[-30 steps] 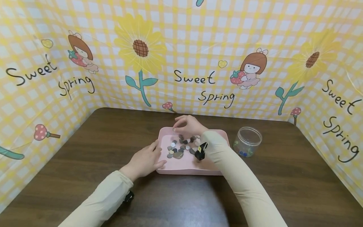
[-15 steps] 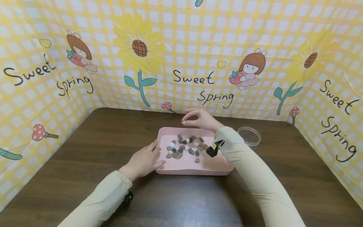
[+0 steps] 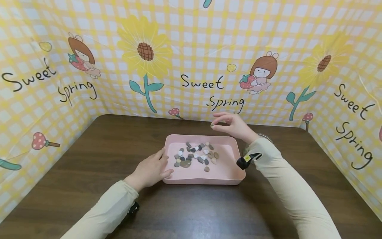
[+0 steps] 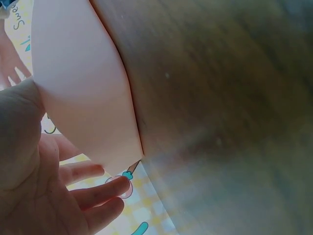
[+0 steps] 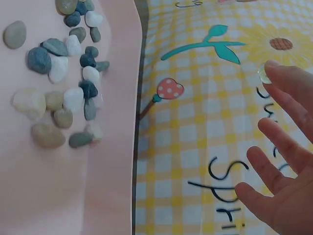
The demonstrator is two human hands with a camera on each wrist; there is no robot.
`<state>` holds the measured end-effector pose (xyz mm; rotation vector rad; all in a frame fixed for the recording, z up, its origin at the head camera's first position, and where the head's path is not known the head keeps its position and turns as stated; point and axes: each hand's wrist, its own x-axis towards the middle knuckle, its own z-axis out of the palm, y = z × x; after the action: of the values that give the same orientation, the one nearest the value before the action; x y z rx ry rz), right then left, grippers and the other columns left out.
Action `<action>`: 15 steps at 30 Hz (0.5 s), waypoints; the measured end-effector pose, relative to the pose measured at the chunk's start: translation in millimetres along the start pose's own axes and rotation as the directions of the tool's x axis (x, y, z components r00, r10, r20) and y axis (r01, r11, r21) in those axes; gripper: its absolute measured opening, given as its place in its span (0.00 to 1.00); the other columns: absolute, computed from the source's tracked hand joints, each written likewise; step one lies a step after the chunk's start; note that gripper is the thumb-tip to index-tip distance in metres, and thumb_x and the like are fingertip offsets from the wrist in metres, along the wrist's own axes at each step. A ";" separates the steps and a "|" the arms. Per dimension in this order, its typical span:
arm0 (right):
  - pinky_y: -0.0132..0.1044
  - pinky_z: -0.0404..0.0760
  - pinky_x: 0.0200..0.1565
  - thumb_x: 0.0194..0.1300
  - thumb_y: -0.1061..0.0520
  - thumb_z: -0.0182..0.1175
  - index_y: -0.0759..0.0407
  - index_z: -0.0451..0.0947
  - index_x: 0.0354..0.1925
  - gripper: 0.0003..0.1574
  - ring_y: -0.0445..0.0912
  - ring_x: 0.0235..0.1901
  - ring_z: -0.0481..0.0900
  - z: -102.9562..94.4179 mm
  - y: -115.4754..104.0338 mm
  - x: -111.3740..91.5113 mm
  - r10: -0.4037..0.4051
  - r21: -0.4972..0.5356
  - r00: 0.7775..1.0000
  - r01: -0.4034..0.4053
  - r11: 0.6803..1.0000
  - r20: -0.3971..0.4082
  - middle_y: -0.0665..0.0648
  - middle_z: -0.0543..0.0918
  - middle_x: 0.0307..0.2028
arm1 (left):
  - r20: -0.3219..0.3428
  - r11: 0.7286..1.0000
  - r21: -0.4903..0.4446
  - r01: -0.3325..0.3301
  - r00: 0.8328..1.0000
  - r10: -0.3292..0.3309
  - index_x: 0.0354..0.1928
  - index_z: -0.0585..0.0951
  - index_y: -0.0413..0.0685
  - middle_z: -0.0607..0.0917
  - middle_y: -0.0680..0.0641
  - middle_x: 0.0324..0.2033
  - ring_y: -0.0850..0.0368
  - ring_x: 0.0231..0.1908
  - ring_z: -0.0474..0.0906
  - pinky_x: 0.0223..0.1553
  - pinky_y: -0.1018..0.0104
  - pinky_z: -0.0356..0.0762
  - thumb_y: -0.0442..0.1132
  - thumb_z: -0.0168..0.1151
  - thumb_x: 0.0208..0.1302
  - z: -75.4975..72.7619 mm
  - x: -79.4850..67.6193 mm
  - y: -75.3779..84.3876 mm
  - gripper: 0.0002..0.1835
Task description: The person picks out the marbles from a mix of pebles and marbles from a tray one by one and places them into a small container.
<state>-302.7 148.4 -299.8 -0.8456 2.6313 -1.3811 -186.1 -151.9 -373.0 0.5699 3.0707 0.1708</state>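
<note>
My right hand (image 3: 234, 126) is raised beyond the far right part of a pink tray (image 3: 225, 169). Thumb and index fingertip pinch a small clear glass marble (image 5: 264, 73), while the other fingers spread apart in the right wrist view. On the tray's left side rests my left hand (image 3: 149, 167), its fingers extended along the wall and its thumb near the front corner. Several grey, white and brown pebbles (image 5: 39, 60) lie scattered on the tray floor, mostly in its left and middle parts. A clear jar (image 3: 265, 136) is mostly hidden behind my right wrist.
The tray stands on a dark wooden table (image 3: 191, 209). Yellow checked cloth (image 3: 197, 49) with printed flowers and figures rises along the back and both sides. A black wrist camera (image 3: 244, 162) sits on my right sleeve, over the tray's right edge.
My right hand has moved up and to the right from above the tray's far left part, carrying the marble. Its forearm now covers most of the jar. The left hand stays at the tray.
</note>
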 end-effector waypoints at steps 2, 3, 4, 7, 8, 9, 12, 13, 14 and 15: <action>0.53 0.56 0.69 0.59 0.55 0.64 0.61 0.82 0.42 0.15 0.52 0.67 0.62 -6.1 2.5 -5.8 -0.002 0.002 1.000 0.002 1.000 -0.023 0.59 0.72 0.62 | 0.002 1.000 0.002 -0.003 1.000 0.003 0.59 0.73 0.35 0.63 0.32 0.66 0.37 0.60 0.70 0.59 0.48 0.71 0.57 0.53 0.63 0.0 -0.3 -0.2 0.34; 0.54 0.56 0.69 0.59 0.55 0.64 0.62 0.82 0.42 0.15 0.52 0.67 0.62 -9.1 3.6 -8.9 0.000 0.010 0.999 0.001 1.000 -0.035 0.59 0.72 0.62 | 0.001 1.000 0.003 -0.004 1.000 0.004 0.59 0.72 0.35 0.63 0.32 0.66 0.37 0.60 0.70 0.59 0.48 0.71 0.57 0.53 0.63 0.2 -0.5 -0.4 0.34; 0.54 0.56 0.69 0.59 0.55 0.64 0.63 0.81 0.43 0.15 0.52 0.67 0.62 -12.4 4.9 -11.9 0.009 0.014 0.999 -0.008 1.000 -0.045 0.60 0.72 0.62 | 0.000 1.000 0.001 -0.005 1.000 0.005 0.59 0.72 0.35 0.63 0.32 0.66 0.37 0.60 0.70 0.59 0.48 0.71 0.57 0.53 0.63 0.0 -0.8 -0.4 0.34; 0.54 0.57 0.69 0.59 0.53 0.64 0.63 0.81 0.43 0.17 0.52 0.67 0.62 -22.1 11.2 -20.9 0.030 0.012 0.996 -0.030 0.999 -0.079 0.59 0.72 0.62 | -0.009 1.000 0.001 -0.012 1.000 0.012 0.59 0.73 0.35 0.64 0.32 0.66 0.37 0.60 0.70 0.58 0.48 0.71 0.56 0.53 0.63 -0.2 -1.6 -0.5 0.33; 0.54 0.57 0.69 0.59 0.52 0.64 0.63 0.81 0.43 0.18 0.52 0.67 0.62 -25.3 12.9 -24.5 0.041 0.006 0.995 -0.041 0.999 -0.091 0.59 0.72 0.63 | -0.010 1.000 0.000 -0.012 1.000 0.012 0.59 0.73 0.35 0.64 0.32 0.66 0.37 0.60 0.70 0.58 0.48 0.71 0.56 0.53 0.63 -0.2 -1.7 -0.6 0.33; 0.54 0.57 0.68 0.59 0.51 0.64 0.63 0.81 0.43 0.18 0.52 0.67 0.62 -28.3 14.7 -28.4 0.051 -0.006 0.993 -0.052 0.999 -0.102 0.59 0.71 0.63 | -0.010 1.000 -0.001 -0.012 1.000 0.012 0.59 0.73 0.35 0.64 0.31 0.66 0.37 0.60 0.70 0.58 0.48 0.71 0.56 0.53 0.63 -0.2 -1.7 -0.5 0.33; 0.56 0.59 0.67 0.59 0.49 0.64 0.62 0.81 0.43 0.19 0.53 0.67 0.62 -37.1 22.0 -41.2 0.069 -0.045 0.987 -0.077 0.996 -0.147 0.60 0.72 0.63 | -0.009 1.000 -0.006 -0.011 1.000 0.011 0.59 0.73 0.35 0.64 0.31 0.66 0.37 0.60 0.70 0.58 0.48 0.71 0.56 0.53 0.63 0.4 -1.4 -0.5 0.33; 0.56 0.59 0.67 0.59 0.49 0.63 0.63 0.81 0.43 0.20 0.54 0.67 0.62 -40.1 24.3 -46.0 0.076 -0.056 0.984 -0.086 0.995 -0.163 0.61 0.72 0.62 | -0.007 1.000 -0.005 -0.011 1.000 0.011 0.59 0.73 0.35 0.64 0.31 0.66 0.37 0.60 0.70 0.58 0.48 0.71 0.56 0.53 0.63 0.6 -1.2 -0.7 0.33; 0.57 0.60 0.66 0.60 0.48 0.63 0.63 0.81 0.42 0.20 0.55 0.67 0.63 -42.9 27.0 -50.7 0.081 -0.070 0.980 -0.095 0.993 -0.184 0.61 0.72 0.62 | -0.005 1.000 -0.008 -0.008 1.000 0.008 0.59 0.73 0.35 0.64 0.32 0.66 0.37 0.60 0.70 0.58 0.48 0.71 0.57 0.53 0.63 0.7 -1.0 -0.6 0.33; 0.57 0.60 0.66 0.60 0.48 0.63 0.64 0.80 0.43 0.21 0.56 0.67 0.62 -45.7 30.0 -55.5 0.086 -0.079 0.976 -0.103 0.992 -0.202 0.62 0.72 0.62 | -0.005 1.000 -0.009 -0.007 1.000 0.007 0.59 0.73 0.35 0.64 0.32 0.66 0.37 0.60 0.70 0.58 0.48 0.71 0.57 0.53 0.63 0.7 -0.8 -0.7 0.33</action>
<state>-282.1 223.2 -306.7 -0.6093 2.8586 -1.4019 -185.6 -152.7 -373.7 0.5803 3.0714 0.1869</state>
